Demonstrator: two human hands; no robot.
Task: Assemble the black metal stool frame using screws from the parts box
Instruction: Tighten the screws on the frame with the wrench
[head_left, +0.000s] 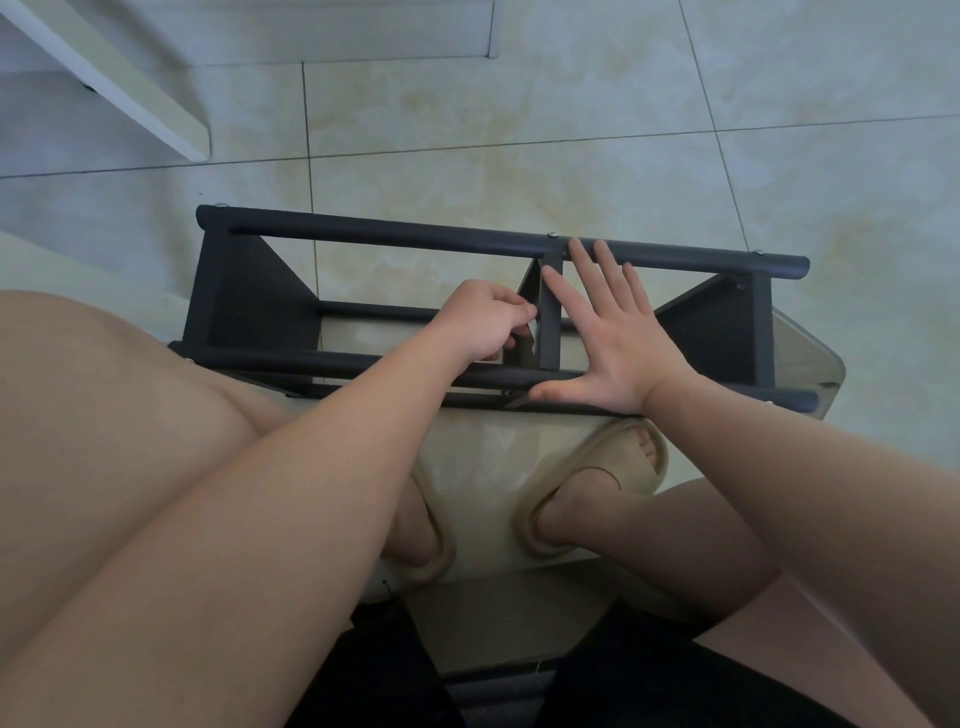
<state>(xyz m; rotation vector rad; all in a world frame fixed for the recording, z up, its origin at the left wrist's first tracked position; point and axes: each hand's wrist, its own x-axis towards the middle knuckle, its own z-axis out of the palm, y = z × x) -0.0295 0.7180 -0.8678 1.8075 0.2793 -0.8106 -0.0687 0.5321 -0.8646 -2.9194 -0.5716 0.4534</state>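
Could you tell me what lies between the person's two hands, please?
In the head view, the frame's middle strut stands between left hand, pinching a small silver piece, and flat right hand.

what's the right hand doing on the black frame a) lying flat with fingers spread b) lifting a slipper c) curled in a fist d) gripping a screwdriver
a: the right hand lies flat, fingers spread, on the black frame beside its middle crossbar, while the left hand pinches a small silvery part.

Pale marbled floor tiles (623, 114) with dark grout lines; a white board (119, 78) slants at eleven o'clock under soft daylight
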